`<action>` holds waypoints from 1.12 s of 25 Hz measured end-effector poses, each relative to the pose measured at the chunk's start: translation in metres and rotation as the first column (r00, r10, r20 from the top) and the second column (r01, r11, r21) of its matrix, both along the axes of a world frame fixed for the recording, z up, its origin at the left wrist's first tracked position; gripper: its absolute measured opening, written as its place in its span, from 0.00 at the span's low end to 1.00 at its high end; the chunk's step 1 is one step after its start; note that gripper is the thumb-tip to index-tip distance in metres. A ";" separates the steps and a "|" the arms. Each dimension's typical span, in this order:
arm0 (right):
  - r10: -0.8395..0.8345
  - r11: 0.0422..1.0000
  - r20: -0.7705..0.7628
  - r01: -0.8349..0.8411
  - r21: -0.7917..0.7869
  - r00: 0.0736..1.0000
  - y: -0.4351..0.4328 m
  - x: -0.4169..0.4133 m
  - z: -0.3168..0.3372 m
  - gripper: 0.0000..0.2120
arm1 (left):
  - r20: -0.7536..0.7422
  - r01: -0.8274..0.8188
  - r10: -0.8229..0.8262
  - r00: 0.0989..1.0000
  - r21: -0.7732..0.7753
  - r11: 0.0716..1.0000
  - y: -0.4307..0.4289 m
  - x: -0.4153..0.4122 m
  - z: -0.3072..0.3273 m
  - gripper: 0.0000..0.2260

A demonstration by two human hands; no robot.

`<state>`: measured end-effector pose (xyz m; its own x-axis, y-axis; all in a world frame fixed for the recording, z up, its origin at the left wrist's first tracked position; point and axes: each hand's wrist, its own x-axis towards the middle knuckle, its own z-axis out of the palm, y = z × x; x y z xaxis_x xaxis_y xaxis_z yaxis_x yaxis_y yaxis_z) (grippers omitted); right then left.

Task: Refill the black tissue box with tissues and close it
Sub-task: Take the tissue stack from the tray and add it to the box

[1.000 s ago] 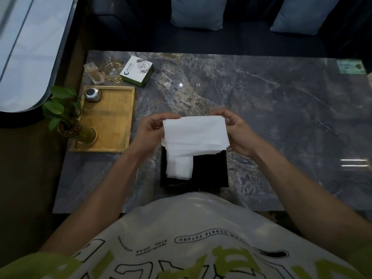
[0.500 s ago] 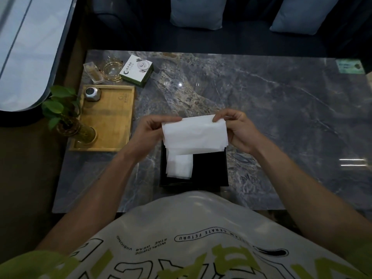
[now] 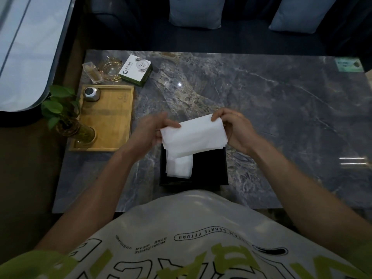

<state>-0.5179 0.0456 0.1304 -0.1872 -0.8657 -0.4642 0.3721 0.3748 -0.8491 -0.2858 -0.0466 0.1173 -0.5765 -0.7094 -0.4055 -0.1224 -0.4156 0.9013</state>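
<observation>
Dim light lay over a dark marbled bench (image 3: 261, 101) with a sofa and pale cushions beyond it. Near its front edge stood the black tissue box (image 3: 209, 168), open at the top, its inside dark on the right side. Above it the person held a stack of white tissues (image 3: 193, 135), folded flat, with one loose flap drooping down into the left part of the box. The left hand (image 3: 149, 133) pinched the stack at its left end, thumb on top, grip closed on the paper; the right hand (image 3: 233, 129) had its grip closed likewise on the upper right corner, fingers curled behind.

Such a stack is, by my judgement, very light, soft and limp. It would sag or fan apart if held by one corner only, and thin sheets tear easily. The sound hold was at both short ends, pressing the layers together, so it could go down level into the box. No lid could be made out.

At the far left of the bench sat a small white and green carton (image 3: 135, 70) with a round logo and print too small to read, beside a glass dish (image 3: 110, 67). A wooden tray (image 3: 112, 125) carried a faint stamped mark, also illegible, and a potted plant (image 3: 66, 117). The person's shirt (image 3: 191, 238) bore upside-down lettering, seemingly "WORLDWIDE STRE WEAR".
</observation>
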 end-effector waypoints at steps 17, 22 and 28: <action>0.249 0.966 0.021 -0.249 0.062 0.968 0.002 0.015 -0.023 0.14 | 0.116 0.284 -0.292 0.949 0.086 0.955 0.020 0.004 -0.025 0.09; 0.085 0.978 0.292 -0.135 0.157 0.953 0.017 0.035 -0.054 0.15 | 0.131 0.018 -0.043 0.990 0.188 0.982 0.036 0.000 -0.042 0.08; 0.218 0.927 -0.046 -0.192 0.322 0.975 0.022 0.049 -0.079 0.13 | 0.332 -0.102 0.035 0.943 0.186 0.977 0.051 0.000 -0.067 0.09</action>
<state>-0.4690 0.0673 0.0515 -0.0689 -0.7016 -0.7092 0.1948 0.6878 -0.6993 -0.2855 0.0039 0.0507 -0.3422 -0.6288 -0.6982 -0.3591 -0.5992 0.7156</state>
